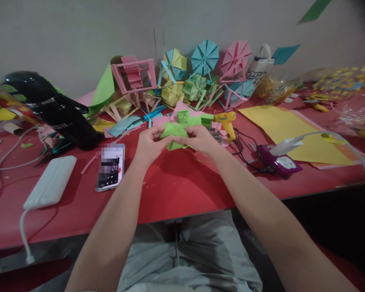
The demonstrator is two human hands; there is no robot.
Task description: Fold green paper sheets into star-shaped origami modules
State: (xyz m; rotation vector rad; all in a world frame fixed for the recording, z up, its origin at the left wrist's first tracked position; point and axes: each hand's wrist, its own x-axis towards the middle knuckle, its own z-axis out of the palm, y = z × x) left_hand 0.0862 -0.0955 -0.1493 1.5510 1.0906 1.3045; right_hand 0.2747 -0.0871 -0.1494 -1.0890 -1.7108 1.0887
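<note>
Between both hands, above the red table, is a piece of folded green paper (pixel 174 130). My left hand (pixel 149 145) grips its left side with thumb and fingers. On its right side my right hand (pixel 198 140) is closed, the thumb pressed on the near part. Just behind lie more green folded paper pieces (pixel 189 118); whether they join the held one I cannot tell. A yellow glue gun (pixel 226 121) lies right of them, and pink paper (pixel 179 109) sits behind.
Folded paper wheels (pixel 205 56) stand along the wall. On the left are a black bottle-shaped object (pixel 56 109), a phone (pixel 110 167) and a white power bank (pixel 51 181). A purple power socket (pixel 278 160) with cables and yellow paper sheets (pixel 295 134) lie right.
</note>
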